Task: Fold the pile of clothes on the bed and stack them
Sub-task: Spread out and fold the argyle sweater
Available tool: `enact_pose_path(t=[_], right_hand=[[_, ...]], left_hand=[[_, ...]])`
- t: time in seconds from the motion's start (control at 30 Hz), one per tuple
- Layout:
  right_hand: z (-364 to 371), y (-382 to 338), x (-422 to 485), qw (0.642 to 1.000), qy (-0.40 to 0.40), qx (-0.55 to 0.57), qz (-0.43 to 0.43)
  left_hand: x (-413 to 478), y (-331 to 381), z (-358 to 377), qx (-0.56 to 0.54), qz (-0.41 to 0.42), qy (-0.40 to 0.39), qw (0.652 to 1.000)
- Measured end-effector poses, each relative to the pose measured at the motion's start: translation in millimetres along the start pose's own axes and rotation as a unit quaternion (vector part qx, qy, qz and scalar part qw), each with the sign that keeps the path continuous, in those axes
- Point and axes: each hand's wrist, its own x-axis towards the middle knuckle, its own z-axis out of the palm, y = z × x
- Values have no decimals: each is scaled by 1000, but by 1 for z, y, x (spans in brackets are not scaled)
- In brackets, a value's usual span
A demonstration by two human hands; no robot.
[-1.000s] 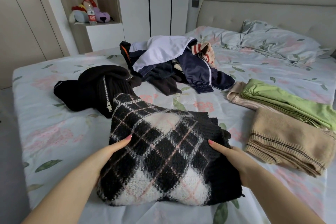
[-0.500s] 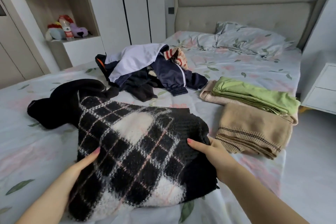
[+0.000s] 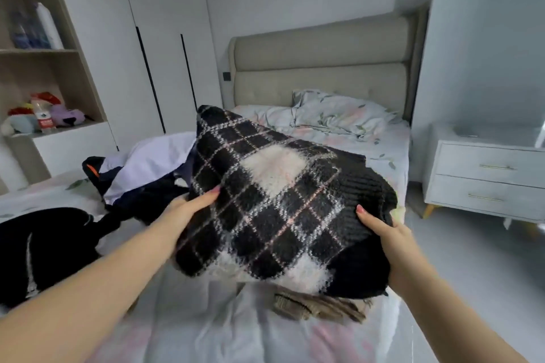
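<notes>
Flowery bed sheet [image 3: 206, 330] below. Folded fuzzy black-and-white checked sweater [image 3: 274, 203], flat on bed one second before, was up in air, near right, over folded tan knit top [image 3: 318, 305]. Left hand [image 3: 188, 209], right hand [image 3: 383, 233] gripped its sides, thumbs on top. Stacking likely next.

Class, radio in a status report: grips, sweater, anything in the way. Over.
Status: left grip and right grip hold argyle sweater. Folded, above bed. Only tan knit lies beneath.
</notes>
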Motion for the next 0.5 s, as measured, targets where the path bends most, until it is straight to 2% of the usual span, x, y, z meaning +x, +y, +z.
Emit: enact_pose_path(t=[0.17, 0.27, 0.33, 0.37, 0.43, 0.5], right_hand=[[-39, -32, 81, 997, 68, 6, -17], [-69, -9, 130, 992, 124, -20, -15], [-89, 26, 157, 983, 162, -86, -16], [-97, 45, 167, 975, 179, -133, -21], [-106, 75, 183, 954, 209, -211, -40], [-111, 86, 194, 940, 227, -248, -54]], left_hand=[[90, 23, 81, 107, -25, -64, 992], [143, -2, 128, 208, -147, -105, 961], [170, -46, 149, 358, -185, -78, 912], [178, -67, 158, 419, -178, -49, 889], [191, -102, 165, 442, -159, 6, 883], [200, -121, 161, 416, -174, 15, 893]])
